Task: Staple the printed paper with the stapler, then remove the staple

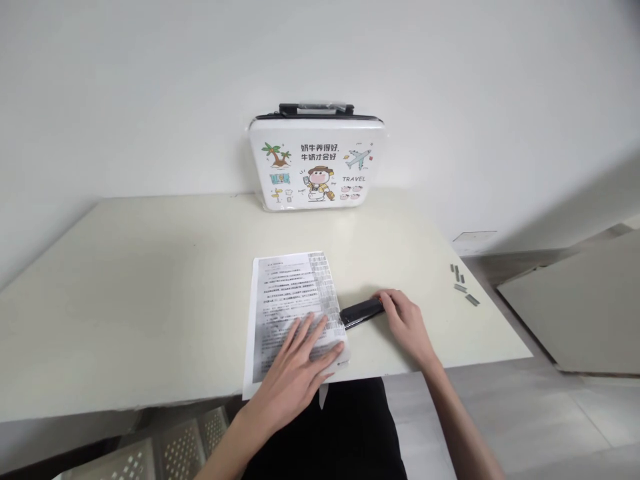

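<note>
Printed sheets of paper [287, 287] lie near the front edge of the pale table, their lower corner at the edge. My left hand [303, 353] rests flat on the lower right part of the paper with its fingers spread. A black stapler [361, 312] lies to the right of the paper, its front end at the paper's right edge. The fingers of my right hand [400, 317] are closed round the stapler's back end. Whether the stapler's jaws hold the paper cannot be made out.
A white case [320, 160] with cartoon prints and a black handle stands against the wall at the table's back. Several small strips of staples [461, 289] lie near the table's [150, 287] right edge. A perforated plastic item [177, 450] is below the front edge.
</note>
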Demonstrator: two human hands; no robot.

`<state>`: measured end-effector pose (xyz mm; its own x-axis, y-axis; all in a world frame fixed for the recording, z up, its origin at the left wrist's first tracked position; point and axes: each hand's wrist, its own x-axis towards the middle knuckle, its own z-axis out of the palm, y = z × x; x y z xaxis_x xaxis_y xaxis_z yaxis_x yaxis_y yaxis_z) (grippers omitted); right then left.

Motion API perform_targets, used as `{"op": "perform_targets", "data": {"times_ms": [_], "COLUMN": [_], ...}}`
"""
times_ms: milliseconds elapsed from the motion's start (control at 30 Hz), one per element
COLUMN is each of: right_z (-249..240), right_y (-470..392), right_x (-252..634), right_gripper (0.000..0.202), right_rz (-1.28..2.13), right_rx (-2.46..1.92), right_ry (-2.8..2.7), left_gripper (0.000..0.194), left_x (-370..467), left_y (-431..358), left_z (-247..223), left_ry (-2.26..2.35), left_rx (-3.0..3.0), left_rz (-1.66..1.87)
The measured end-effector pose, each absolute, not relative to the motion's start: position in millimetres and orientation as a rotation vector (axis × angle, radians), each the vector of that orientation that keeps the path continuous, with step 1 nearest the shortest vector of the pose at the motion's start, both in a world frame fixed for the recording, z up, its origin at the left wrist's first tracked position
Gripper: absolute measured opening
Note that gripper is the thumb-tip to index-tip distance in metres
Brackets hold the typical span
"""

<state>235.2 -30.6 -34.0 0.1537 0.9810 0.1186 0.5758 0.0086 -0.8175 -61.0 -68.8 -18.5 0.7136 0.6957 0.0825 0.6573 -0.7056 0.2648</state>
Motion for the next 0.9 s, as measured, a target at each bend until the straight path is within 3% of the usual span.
{"op": "perform_targets", "data": {"times_ms": [67,233,367,567,900], "right_z": [-33,-16,5,18,11], "right_y": [-30,-21,-7,9,7], "right_x": [236,233,218,193,187], "right_gripper": [0.044,0.038,0.036,0.049,0.050], "right_rz": [0.669,0.563,0.521,0.544,0.593], "right_rx": [-1.655,-1.569,-1.418,-1.364,-1.511], "right_ry": [-1.518,-1.662,-1.936,-2.323,-2.279], "left_gripper": [0.060,0.091,0.080,0.085,0.083], "left_x": [-60,-62,-61,-42,-25], "left_y": [-69,-64,-43,-10,-15], "left_z": [-19,-19,-19,-24,-37], "left_ry": [1.092,1.043,1.104,1.074,1.219], "left_rx": [2.670,2.569,2.548,2.634,2.691], "left_rz": [0.265,0.328,0.378,0.342,0.406]}}
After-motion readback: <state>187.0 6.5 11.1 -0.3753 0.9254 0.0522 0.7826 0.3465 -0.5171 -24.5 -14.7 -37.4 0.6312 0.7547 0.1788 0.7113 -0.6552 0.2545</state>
